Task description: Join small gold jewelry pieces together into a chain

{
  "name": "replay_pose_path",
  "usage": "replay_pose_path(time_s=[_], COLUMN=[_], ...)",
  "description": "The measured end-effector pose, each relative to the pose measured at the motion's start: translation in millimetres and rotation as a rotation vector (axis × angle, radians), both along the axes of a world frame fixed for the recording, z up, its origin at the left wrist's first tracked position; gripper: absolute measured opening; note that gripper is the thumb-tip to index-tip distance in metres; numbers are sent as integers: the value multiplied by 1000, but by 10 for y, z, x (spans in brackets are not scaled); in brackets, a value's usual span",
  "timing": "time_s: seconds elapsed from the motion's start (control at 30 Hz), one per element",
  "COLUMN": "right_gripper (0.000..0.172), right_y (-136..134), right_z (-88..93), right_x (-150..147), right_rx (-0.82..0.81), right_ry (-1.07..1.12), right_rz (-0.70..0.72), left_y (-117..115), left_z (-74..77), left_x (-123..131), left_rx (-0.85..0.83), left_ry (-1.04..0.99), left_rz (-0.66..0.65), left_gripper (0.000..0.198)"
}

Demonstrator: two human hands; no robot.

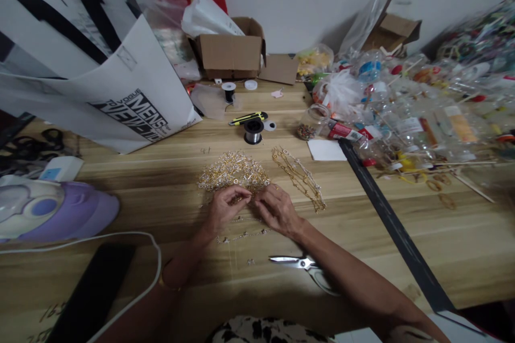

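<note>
My left hand (230, 204) and my right hand (277, 208) meet over the table, both with fingertips pinched together. Whatever sits between their fingertips is too small to make out. Just beyond them spreads a pile of gold and silver jewellery pieces (231, 169). Below the hands a silver chain with small charms (244, 235) lies across the wood, partly hidden by them. Several finished-looking gold and silver chains (300, 177) rest to the right of the pile. Nearer to me are scissors (302, 263), half under my right forearm, and a few tiny metal bits (250, 261).
Behind the pile stand a wire spool (254, 132), a yellow cutter (247, 118) and a jar of beads (313, 124). A large white bag (148, 86) and a purple device (76, 209) occupy the left. Plastic bottles (414, 118) crowd the right. A phone (94, 289) lies near front left.
</note>
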State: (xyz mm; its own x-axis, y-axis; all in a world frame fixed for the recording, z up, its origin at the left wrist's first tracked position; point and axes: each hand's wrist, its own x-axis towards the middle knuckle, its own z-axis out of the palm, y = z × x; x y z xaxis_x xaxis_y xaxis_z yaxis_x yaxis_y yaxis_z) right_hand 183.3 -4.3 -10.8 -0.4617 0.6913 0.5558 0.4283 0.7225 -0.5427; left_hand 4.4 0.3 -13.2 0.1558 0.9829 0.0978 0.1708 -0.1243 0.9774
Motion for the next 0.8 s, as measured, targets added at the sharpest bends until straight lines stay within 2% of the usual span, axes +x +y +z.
replay_pose_path(time_s=[0.4,0.63,0.8], right_gripper=[8,7,7], right_y=[2,8,7], right_z=[-6,-10,-11], right_x=[0,-1,6], right_rx=[-9,2,7], right_ry=[10,39,28], right_rz=[13,3,-3], left_y=[6,5,23], left_z=[7,78,68], left_x=[-5,-13,-16], left_rx=[-1,-115,-180], left_ry=[16,-26,-49], left_rz=[-15,-18,0], left_gripper=[5,7,11])
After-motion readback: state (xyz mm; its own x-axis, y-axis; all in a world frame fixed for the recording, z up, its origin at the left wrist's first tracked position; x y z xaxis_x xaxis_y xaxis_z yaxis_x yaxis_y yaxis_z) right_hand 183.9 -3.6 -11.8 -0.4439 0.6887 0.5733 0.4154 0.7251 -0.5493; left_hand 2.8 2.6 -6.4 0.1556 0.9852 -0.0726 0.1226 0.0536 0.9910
